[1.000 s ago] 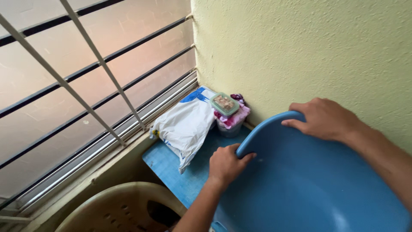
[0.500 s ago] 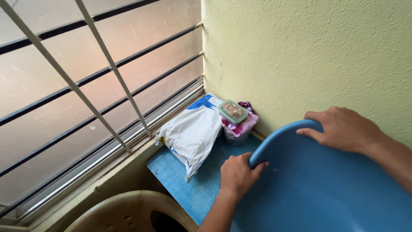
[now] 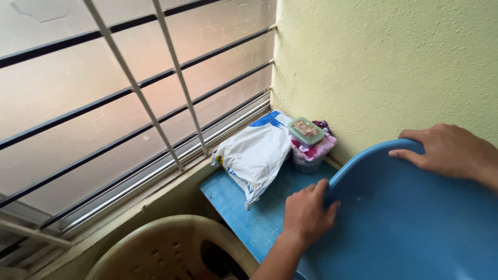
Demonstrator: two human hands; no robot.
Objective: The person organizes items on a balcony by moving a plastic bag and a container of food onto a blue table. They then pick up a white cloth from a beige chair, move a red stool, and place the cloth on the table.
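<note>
Chair (image 3: 155,249): beige plastic, perforated seat, nearest item, at 7 o'clock in the view; partly under the table edge.
Left forearm: rises from the bottom edge at 6 o'clock, angled up toward 12.
Left hand (image 3: 307,212): palm down, wrist straight; fingers closed over the near-left rim of the basin, thumb on the inner side of the rim. Grip closed on the rim.
Basin (image 3: 410,228): large, blue, round plastic; fills the lower right, 3 to 6 o'clock; tilted, its far rim raised against the wall, its near part over the table. Held at two points on the rim, one per hand.
Table (image 3: 244,212): blue top, bare strip visible at 9 o'clock of the left hand; set into the corner under the window.
Right hand (image 3: 446,150): enters from the right edge at 3 o'clock, back of hand up; fingers curled over the basin's top rim, fingertips inside, thumb not visible. Grip closed on the rim.
Bag (image 3: 257,155): white plastic with blue print, slumped on the table at 11 o'clock of the left hand, touching the tub.
Tub (image 3: 307,132): small clear container, green-edged lid, pink cloth bunched under the lid; in the corner, just beside the basin's rim.
Wall (image 3: 384,62): pale yellow, rough plaster, 12 to 3 o'clock.
Window (image 3: 104,103): frosted panes behind dark and white bars, 9 to 12 o'clock.
</note>
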